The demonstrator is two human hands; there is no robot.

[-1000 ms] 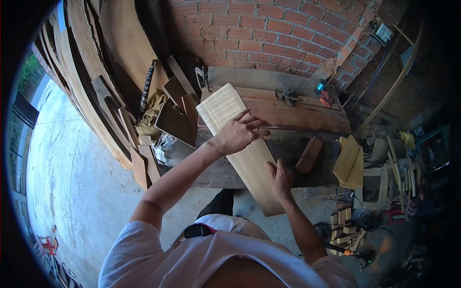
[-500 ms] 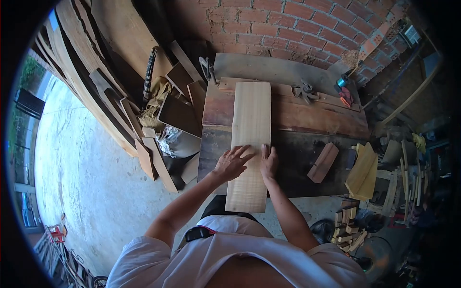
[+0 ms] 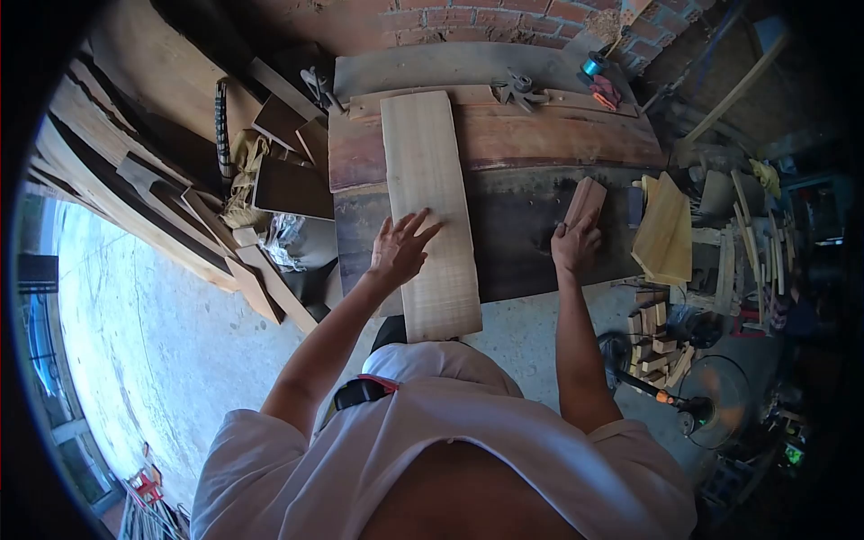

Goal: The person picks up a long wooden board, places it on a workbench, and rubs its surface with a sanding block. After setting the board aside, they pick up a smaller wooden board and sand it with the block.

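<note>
A long pale wooden board (image 3: 432, 171) lies lengthwise across the workbench (image 3: 522, 243), its near end jutting past the front edge towards my waist. My left hand (image 3: 400, 252) rests on the board's left side with fingers spread. To the right, my right hand (image 3: 576, 241) has its fingers closed around the near end of a small reddish-brown wooden block (image 3: 589, 196). The block's far end shows beyond my fingers, and the part under the hand is hidden.
Along the back of the bench are a metal cutter-like piece (image 3: 519, 90), a blue spool (image 3: 594, 63) and a red cloth (image 3: 606, 92). A yellowish board piece (image 3: 664, 229) sits at the right. Leaning planks (image 3: 135, 198) crowd the left; a fan (image 3: 711, 405) stands lower right.
My right hand has left the long board's right edge, moved right and closed on the small block. The board has turned slightly, and the whole view has shifted.
</note>
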